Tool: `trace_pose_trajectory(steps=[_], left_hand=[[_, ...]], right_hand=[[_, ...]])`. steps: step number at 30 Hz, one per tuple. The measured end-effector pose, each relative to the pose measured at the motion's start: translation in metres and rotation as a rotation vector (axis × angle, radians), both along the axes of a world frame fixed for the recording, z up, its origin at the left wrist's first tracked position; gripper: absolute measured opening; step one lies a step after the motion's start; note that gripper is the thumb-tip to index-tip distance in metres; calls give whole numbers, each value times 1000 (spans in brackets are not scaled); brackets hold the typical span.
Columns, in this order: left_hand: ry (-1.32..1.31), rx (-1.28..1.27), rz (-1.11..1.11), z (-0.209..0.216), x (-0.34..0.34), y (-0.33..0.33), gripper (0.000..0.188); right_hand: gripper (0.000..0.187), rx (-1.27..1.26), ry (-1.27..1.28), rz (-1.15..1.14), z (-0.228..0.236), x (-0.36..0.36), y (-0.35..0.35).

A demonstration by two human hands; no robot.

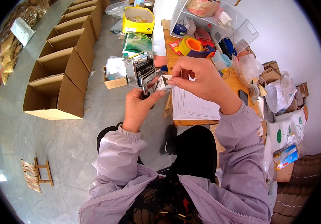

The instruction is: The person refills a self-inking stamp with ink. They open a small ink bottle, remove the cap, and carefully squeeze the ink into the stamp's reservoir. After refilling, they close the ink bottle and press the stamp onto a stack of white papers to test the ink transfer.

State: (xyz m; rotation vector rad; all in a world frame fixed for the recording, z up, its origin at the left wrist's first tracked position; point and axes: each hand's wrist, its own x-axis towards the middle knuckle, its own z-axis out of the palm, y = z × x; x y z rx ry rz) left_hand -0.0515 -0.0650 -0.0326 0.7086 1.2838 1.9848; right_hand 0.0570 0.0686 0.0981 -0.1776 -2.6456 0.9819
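Note:
My left hand (137,109) is closed around the dark handle of a metal device (141,71) that looks like a self-inking stamp, its open frame showing rows of small wheels. The same hand's thumb also steadies a small white box (163,83) with dark print, tilted beside the device. From the right, my right hand (203,79) meets the box with thumb and fingers pinched at its near corner. Whether anything else sits between those fingertips is hidden. Under the right hand, a stack of white paper sheets (194,106) lies on the wooden table (179,122).
Tape rolls (191,45) and a clear plastic shelf (239,31) stand farther back on the table. A phone (243,97) lies near its right side. Open cardboard boxes (70,95) line the floor at left. A yellow box (140,27) and a folding stool (37,174) are also there.

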Motion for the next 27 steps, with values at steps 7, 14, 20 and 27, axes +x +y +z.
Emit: trace_pose_trajectory(steps=[7, 14, 20, 27], left_hand=[[22, -50, -8, 3, -1, -3, 37], [52, -29, -14, 1, -2, -2, 35], [68, -9, -1, 0, 1, 1, 35], [72, -63, -23, 3, 0, -3, 36]], right_hand=[[13, 301, 47, 2, -3, -6, -4], [12, 261, -25, 191, 7, 3, 13], [13, 425, 2, 165, 5, 7, 6], [17, 465, 99, 115, -2, 10, -1]])
